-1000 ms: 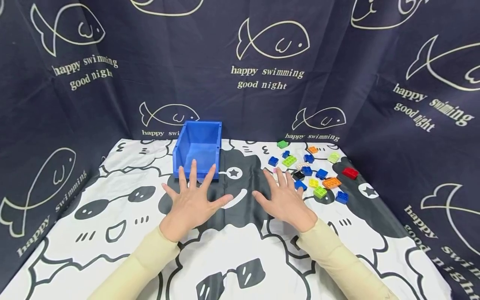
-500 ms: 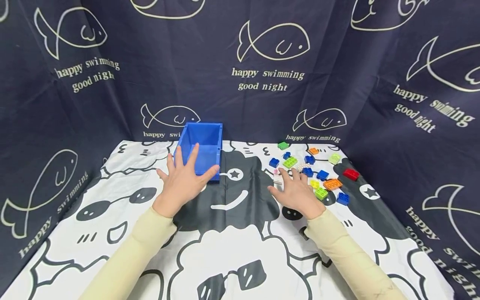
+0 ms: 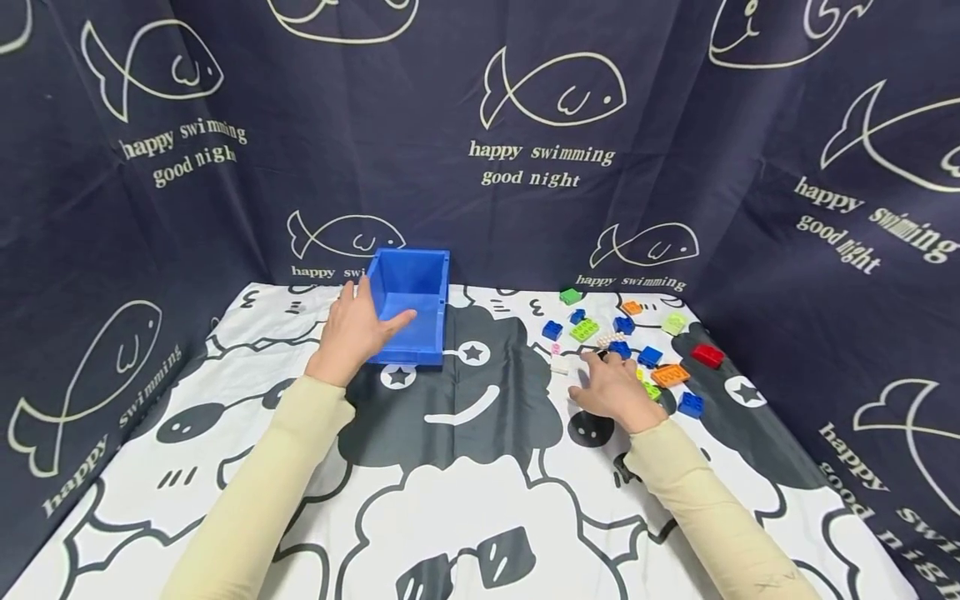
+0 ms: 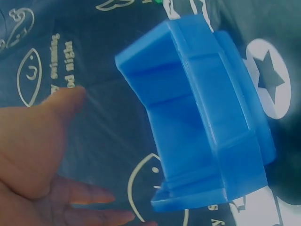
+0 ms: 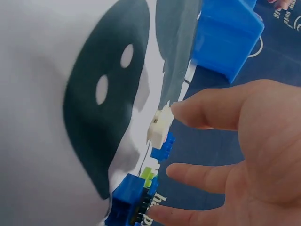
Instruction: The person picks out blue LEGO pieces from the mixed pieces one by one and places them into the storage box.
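My left hand (image 3: 352,329) is at the left side of a blue plastic bin (image 3: 408,357), thumb spread toward its front. In the left wrist view a gap shows between that hand and the bin (image 4: 235,103); it holds nothing. My right hand (image 3: 617,390) hovers at the near side of several scattered toy building bricks, fingers reaching over them. A white brick (image 3: 559,364) lies left of its thumb. The right wrist view shows thumb and fingers apart with nothing between them, beyond the white brick (image 5: 161,127) and a blue brick (image 5: 127,190). Some bricks are hidden under this hand.
Farther out lie a red brick (image 3: 707,357), an orange brick (image 3: 670,374), a lime green brick (image 3: 585,330) and a dark green brick (image 3: 570,296). A cartoon-print cloth (image 3: 465,517) covers the table. Dark fish-print curtains (image 3: 420,125) enclose the back and sides.
My left hand has moved left and forward, from in front of the bin to its left side. My right hand has moved right to the bricks, its fingers less spread than before.
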Tool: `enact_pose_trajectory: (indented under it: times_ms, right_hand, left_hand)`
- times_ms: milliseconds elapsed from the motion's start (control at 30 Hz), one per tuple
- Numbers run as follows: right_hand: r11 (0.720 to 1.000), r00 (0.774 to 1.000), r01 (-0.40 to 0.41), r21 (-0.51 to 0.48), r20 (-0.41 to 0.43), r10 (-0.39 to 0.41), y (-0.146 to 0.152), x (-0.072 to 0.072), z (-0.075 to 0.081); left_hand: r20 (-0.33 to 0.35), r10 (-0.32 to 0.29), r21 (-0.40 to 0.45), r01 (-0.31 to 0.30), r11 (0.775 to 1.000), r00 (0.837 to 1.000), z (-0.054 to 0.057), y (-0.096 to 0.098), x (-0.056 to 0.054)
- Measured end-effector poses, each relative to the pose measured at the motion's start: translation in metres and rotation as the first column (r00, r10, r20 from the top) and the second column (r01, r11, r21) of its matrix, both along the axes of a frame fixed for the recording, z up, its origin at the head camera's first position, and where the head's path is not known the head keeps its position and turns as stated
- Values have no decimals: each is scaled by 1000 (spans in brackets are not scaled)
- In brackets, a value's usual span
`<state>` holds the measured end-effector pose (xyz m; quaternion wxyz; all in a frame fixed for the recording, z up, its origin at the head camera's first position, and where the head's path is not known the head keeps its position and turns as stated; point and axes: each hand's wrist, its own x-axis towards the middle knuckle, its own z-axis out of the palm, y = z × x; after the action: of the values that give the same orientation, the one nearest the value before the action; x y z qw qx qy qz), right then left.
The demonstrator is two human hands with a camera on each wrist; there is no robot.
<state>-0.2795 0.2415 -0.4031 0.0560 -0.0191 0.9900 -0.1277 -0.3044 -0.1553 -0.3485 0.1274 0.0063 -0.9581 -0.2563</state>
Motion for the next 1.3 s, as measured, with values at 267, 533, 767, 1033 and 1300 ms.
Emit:
enact_pose_trajectory:
  times_ms: [267, 533, 767, 1033, 1300]
  right_hand:
    - [999, 1000, 29, -25, 1, -29, 8, -6, -3]
    - [998, 999, 39, -49, 5, -39, 9, -11, -5]
    - [998, 998, 51, -45, 31, -50, 12, -13, -4]
    - [999, 999, 45, -6, 11, -45, 14, -18, -10]
    - [1000, 999, -10, 19, -36, 11, 13, -20, -8]
  left_hand:
    - [-17, 17, 62, -16, 998, 1000, -4, -11, -23]
    - [33, 87, 132, -91, 987, 996, -1, -24, -37]
    - [26, 87, 143, -90, 986, 996, -5, -29, -49]
    - [19, 93, 169, -95, 981, 995, -13, -28, -50]
    - [-17, 110, 124, -107, 987, 994, -16, -23, -52]
